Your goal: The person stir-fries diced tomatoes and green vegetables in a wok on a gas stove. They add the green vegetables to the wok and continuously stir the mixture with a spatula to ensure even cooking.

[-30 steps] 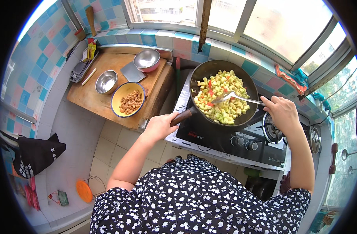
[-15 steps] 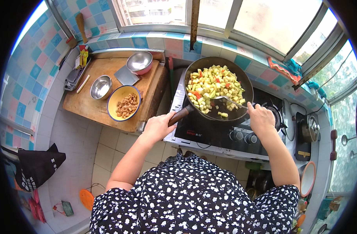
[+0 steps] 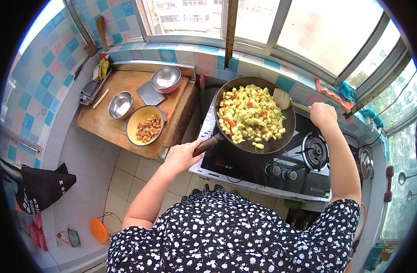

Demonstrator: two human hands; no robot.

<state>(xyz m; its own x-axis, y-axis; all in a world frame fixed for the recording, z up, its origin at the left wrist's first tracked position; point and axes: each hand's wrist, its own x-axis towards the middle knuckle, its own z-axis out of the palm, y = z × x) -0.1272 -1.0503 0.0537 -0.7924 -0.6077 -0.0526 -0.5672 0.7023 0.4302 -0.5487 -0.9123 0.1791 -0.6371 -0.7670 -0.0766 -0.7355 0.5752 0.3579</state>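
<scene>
My left hand is wrapped round the dark wooden handle of a wide frying pan on the black hob. Diced pale green vegetable pieces with some red bits lie heaped in the pan. In my right hand, at the pan's right, is the handle of a spatula. Its broad blade is at the pan's far right, beside the heap and near the rim.
A bare burner is right of the pan. On the wooden chopping board at the left are a yellow bowl of brown pieces, two metal bowls and a cleaver. A lidded pot stands far right.
My right hand and the spatula have moved up and to the right, with the blade going from the pan's middle to its far right side. My left hand keeps hold of the handle.
</scene>
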